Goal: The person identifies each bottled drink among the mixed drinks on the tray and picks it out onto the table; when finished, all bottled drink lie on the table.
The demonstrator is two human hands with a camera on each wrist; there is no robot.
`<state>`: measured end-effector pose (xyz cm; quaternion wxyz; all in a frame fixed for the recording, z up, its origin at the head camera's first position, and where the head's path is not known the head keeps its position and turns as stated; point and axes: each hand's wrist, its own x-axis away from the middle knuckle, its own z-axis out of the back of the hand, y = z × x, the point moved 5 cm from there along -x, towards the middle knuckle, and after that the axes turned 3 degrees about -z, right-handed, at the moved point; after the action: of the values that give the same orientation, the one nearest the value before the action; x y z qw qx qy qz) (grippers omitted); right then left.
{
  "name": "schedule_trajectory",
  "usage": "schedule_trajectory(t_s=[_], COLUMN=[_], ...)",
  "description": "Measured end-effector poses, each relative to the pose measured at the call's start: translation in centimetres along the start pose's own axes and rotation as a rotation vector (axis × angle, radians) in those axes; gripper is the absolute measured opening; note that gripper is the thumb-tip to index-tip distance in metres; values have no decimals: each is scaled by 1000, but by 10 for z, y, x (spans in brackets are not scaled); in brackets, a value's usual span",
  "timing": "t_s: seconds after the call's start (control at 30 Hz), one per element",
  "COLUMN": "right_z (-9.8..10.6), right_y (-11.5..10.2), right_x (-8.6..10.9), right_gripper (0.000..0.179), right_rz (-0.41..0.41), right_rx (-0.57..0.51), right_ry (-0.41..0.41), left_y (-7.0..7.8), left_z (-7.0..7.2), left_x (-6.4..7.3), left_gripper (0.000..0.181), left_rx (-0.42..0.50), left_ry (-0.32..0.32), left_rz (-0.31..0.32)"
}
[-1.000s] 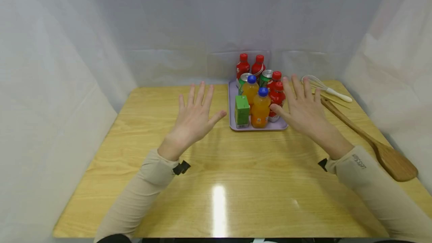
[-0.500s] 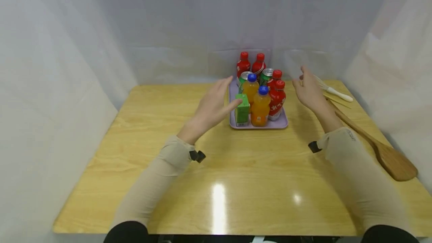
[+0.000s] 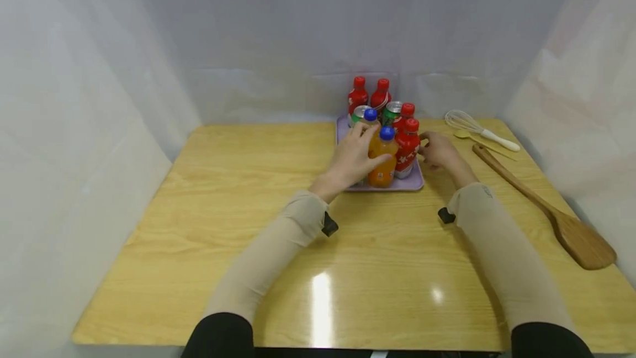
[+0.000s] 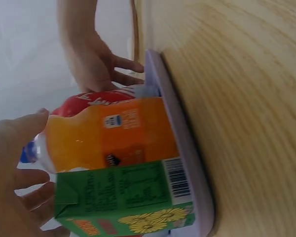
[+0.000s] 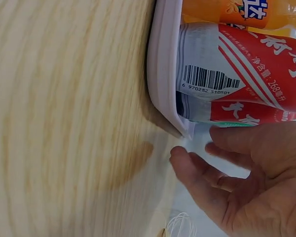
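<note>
A lilac tray (image 3: 415,183) holds several drinks near the back of the table. My left hand (image 3: 350,158) is over its left front, fingers spread around the upper part of the front orange soda bottle (image 3: 382,174) without a closed grip. Below that hand stands a green juice carton (image 4: 121,190), mostly hidden in the head view. My right hand (image 3: 441,151) is at the tray's right side, beside a red bottle (image 3: 407,148); in the right wrist view its thumb and fingers are apart by the tray corner, with nothing between them.
Behind are more red bottles (image 3: 358,95), green cans (image 3: 392,112) and a second orange bottle (image 3: 370,116). To the right lie a whisk (image 3: 489,136), a thin yellow utensil (image 3: 479,140) and a long wooden spatula (image 3: 581,236). White sheets (image 3: 273,32) surround the table.
Both hands were spread flat above the table. The left has moved right and forward over the front drinks; the right has come down and inward to the tray's right side.
</note>
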<state>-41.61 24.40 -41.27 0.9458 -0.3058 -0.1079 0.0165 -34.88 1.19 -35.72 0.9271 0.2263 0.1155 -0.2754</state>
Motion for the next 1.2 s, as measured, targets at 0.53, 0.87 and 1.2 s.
schedule_trajectory(t_s=[0.53,0.87,1.2], right_z=[-10,-7,-8], right_y=[1,-6,-6], right_x=[-12,-14,-11], right_gripper=[37,42,37], right_rz=[130,166,187], right_rx=[52,177,214], right_ry=[29,71,69], left_y=[-4,5,19], left_z=[-16,-15,-2], left_x=[1,1,7], left_gripper=[79,74,72], left_rx=[-167,-126,46], left_ry=[49,98,153], left_rz=[60,-7,-101])
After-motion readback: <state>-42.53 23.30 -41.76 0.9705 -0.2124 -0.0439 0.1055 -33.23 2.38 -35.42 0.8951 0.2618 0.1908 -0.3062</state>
